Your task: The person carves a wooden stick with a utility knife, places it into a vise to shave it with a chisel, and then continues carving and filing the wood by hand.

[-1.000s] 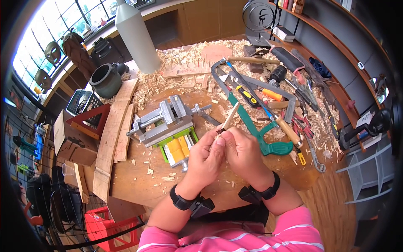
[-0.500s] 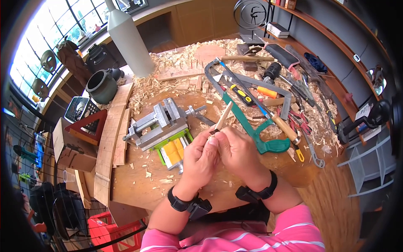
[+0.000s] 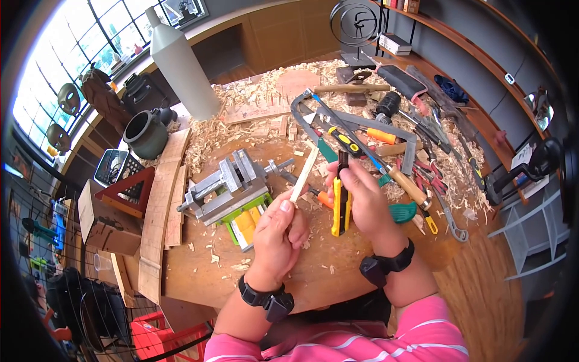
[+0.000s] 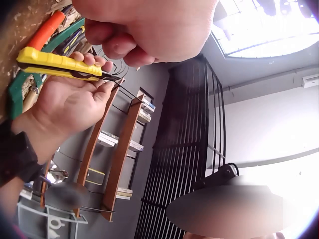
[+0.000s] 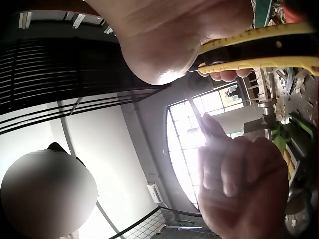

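In the head view my left hand (image 3: 278,238) pinches the lower end of a pale, thin wood strip (image 3: 306,175), which points up and away. To its right, my right hand (image 3: 365,202) holds a yellow and black utility knife (image 3: 341,208) between thumb and fingers. The left wrist view shows the knife (image 4: 55,62) lying across the right hand's (image 4: 75,102) fingers. In the right wrist view the left hand (image 5: 244,184) has its fingers curled round the strip's lower end. Strip and knife are apart.
A metal vise (image 3: 232,187) stands left of the hands, with a yellow and green item (image 3: 246,222) in front. Right and beyond lie a green-handled saw (image 3: 403,212), a hacksaw (image 3: 410,185) and several tools among shavings. Planks (image 3: 161,223) line the left side.
The hands have moved apart from each other. My right hand has shifted right with the knife, now plainly visible; my left has moved slightly left and down with the strip.
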`<action>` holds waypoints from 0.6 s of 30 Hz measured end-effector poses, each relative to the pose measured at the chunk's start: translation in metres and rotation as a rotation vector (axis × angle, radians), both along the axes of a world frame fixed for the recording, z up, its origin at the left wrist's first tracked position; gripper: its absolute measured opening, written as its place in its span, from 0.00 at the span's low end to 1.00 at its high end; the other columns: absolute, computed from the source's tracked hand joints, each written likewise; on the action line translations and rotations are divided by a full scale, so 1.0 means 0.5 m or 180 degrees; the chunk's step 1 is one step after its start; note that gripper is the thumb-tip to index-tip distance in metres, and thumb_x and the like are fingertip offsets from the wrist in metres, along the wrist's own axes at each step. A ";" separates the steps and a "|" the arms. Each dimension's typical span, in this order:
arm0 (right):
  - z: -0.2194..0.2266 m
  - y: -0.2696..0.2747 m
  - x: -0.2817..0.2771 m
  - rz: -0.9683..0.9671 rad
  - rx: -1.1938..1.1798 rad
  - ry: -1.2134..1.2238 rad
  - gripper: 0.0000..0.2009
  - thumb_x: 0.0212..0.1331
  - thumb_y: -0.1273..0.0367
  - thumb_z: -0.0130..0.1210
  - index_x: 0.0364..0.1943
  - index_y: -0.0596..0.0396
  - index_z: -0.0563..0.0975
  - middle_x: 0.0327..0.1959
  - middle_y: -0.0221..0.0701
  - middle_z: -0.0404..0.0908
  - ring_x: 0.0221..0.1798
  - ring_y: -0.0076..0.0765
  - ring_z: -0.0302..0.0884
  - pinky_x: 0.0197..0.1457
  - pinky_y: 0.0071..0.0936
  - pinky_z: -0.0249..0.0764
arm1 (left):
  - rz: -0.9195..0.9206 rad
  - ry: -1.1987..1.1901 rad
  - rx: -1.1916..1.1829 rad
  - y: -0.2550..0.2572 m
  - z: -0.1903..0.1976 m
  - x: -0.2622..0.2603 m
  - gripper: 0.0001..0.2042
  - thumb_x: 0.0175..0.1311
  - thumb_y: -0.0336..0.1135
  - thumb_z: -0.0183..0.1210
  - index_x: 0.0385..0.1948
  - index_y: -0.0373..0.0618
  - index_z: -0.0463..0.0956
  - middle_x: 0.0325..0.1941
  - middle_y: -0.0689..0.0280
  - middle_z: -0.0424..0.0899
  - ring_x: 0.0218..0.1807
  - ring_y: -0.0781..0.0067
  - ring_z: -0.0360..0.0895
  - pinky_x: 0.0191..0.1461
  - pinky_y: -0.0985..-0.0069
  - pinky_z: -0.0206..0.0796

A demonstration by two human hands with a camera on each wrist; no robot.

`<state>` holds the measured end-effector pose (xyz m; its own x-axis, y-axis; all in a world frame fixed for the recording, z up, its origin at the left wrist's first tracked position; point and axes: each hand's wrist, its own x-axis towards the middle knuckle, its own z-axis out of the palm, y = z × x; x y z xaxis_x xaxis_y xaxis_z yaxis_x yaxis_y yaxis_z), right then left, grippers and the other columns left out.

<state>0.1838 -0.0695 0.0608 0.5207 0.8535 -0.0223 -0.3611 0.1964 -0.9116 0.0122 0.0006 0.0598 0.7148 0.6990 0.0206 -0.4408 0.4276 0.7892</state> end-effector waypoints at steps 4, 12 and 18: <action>-0.014 -0.007 -0.012 0.0061 0.0190 -0.1175 0.14 0.82 0.61 0.51 0.53 0.60 0.77 0.38 0.30 0.83 0.35 0.23 0.81 0.42 0.25 0.79 | 0.0074 0.0105 0.0107 0.005 -0.008 -0.001 0.21 0.83 0.42 0.50 0.65 0.36 0.74 0.22 0.72 0.66 0.21 0.82 0.59 0.26 0.82 0.54; -0.005 -0.009 -0.013 -0.0364 -0.0072 -0.2058 0.15 0.81 0.60 0.53 0.50 0.60 0.79 0.30 0.31 0.85 0.29 0.25 0.84 0.33 0.26 0.77 | 0.0346 0.0525 0.0458 0.004 -0.028 0.006 0.17 0.81 0.35 0.55 0.65 0.38 0.74 0.45 0.65 0.87 0.34 0.81 0.76 0.40 0.82 0.70; -0.022 0.000 0.008 -0.0620 -0.0021 -0.2137 0.15 0.83 0.58 0.48 0.50 0.57 0.76 0.33 0.27 0.82 0.28 0.18 0.77 0.33 0.22 0.73 | 0.0303 0.0736 0.0453 0.011 -0.034 0.007 0.16 0.81 0.34 0.55 0.64 0.38 0.74 0.52 0.59 0.89 0.34 0.78 0.83 0.39 0.80 0.76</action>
